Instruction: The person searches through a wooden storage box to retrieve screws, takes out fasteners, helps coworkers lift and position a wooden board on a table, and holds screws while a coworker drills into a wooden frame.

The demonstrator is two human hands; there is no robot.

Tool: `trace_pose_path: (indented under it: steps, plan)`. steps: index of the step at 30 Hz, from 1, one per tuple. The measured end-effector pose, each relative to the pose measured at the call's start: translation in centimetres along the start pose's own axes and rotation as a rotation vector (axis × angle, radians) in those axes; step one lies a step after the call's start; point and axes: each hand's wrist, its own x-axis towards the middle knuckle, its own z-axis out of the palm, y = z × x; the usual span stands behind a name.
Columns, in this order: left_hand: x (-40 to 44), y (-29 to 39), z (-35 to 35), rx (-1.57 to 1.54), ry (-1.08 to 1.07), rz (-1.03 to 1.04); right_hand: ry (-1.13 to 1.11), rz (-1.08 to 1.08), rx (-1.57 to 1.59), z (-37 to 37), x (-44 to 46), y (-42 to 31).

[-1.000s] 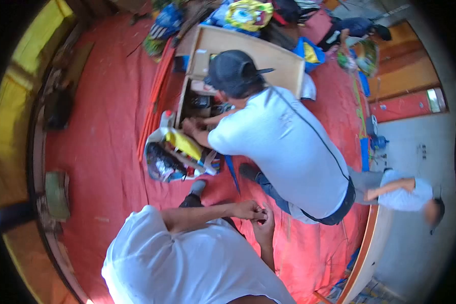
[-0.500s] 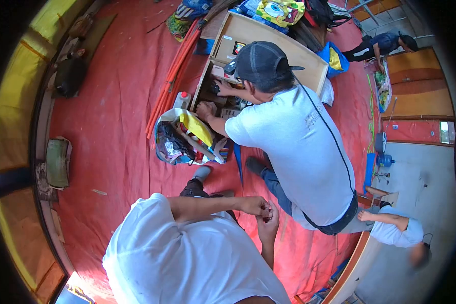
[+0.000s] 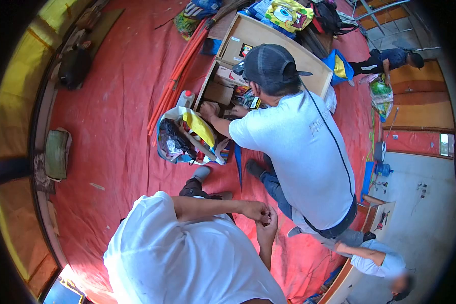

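L hand (image 3: pixel 255 210) & R hand (image 3: pixel 266 232) still pinch a tiny bit (image 3: pixel 266 218) (can't ID) over red tarp (image 3: pixel 121 126), co-worker's hand (image 3: pixel 239 111) has shifted nr box (image 3: pixel 205 82) pkts (image 3: pixel 245 94), so handwork prob. unchanged.

Brightly lit around the grip (image 3: pixel 265 217), with only soft shadows. Nearly bleached on the folds of the white shirt (image 3: pixel 182 248), below and left of the grip. Glossy and pinkish on the red sheet (image 3: pixel 294 253) below and right. Dimmer inside the wooden box (image 3: pixel 219 93) above. Glowing amber through the yellow panels (image 3: pixel 17 116) far left, glaring white near their lower end. Strongly bowed toward the edges, fading to black at the corners. Mostly sharp, but smudged at the head of the person (image 3: pixel 377 258) lower right. Too small for fine detail between the fingertips.
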Motion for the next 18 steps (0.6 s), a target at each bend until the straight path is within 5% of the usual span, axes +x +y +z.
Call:
trace_pose_path:
  steps: [18]
  plan:
    - [0.7,-2.3,0.1,0.125,-0.04,-0.018,-0.11,0.076,0.02,-0.3,0.4,-1.0]
